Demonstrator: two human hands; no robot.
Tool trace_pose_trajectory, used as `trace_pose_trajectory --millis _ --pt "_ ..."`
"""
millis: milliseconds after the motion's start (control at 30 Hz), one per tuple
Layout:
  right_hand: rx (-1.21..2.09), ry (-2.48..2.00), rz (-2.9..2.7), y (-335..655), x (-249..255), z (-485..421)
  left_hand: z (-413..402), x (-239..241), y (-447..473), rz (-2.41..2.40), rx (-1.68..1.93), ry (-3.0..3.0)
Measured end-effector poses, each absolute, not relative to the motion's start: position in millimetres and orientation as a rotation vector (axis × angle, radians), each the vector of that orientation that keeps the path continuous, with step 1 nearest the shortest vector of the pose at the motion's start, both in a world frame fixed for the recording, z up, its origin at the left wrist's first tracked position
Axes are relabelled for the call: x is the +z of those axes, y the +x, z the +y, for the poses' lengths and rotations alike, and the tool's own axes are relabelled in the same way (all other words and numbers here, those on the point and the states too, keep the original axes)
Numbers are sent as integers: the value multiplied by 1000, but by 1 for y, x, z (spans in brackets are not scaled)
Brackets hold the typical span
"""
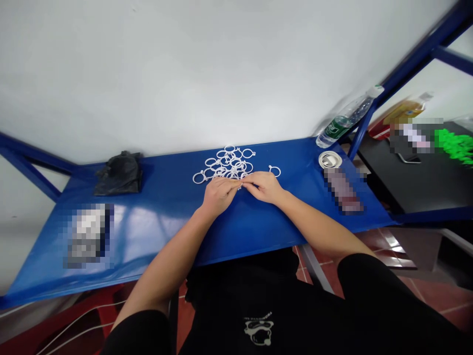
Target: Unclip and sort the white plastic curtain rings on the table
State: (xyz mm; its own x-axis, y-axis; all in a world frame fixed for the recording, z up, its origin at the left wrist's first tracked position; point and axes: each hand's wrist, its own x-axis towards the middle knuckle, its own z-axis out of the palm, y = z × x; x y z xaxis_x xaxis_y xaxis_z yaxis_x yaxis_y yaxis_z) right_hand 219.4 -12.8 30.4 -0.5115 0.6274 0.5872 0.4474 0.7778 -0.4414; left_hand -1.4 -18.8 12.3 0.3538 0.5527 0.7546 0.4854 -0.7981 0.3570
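Both of my hands meet at the near edge of a pile of white plastic rings [233, 161] on the blue table. My left hand [220, 194] is closed in a pinch, fingertips against those of my right hand [264, 186], which is pinched too. A small bit of a white ring [240, 185] shows between the fingertips; most of it is hidden by the fingers. The rings have small knobs or eyelets on them. A single white ring [275, 171] lies apart, just beyond my right hand.
A crumpled black plastic bag [120, 173] lies at the left on the blue table [162, 217]. A clear water bottle [343, 121] and a coiled white strap [330, 159] are at the right. Blurred-out items lie near both ends. Blue metal posts frame the table; a dark side table [391, 177] stands at right.
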Motion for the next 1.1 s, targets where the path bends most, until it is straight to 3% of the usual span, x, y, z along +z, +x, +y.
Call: trace_pose_trajectory --millis 433,667,867,1100 --pt "206 -842 -2204 223 31 -9 -21 16 -1 1106 1407 2538" --pt "-15 -1434 -1993 273 54 18 -13 20 -14 1151 1420 2549" --pt "60 -1912 -1877 312 57 39 -12 19 -14 1152 1342 2555" --pt "189 -1856 -1908 311 40 46 -11 18 -12 1073 1352 2588"
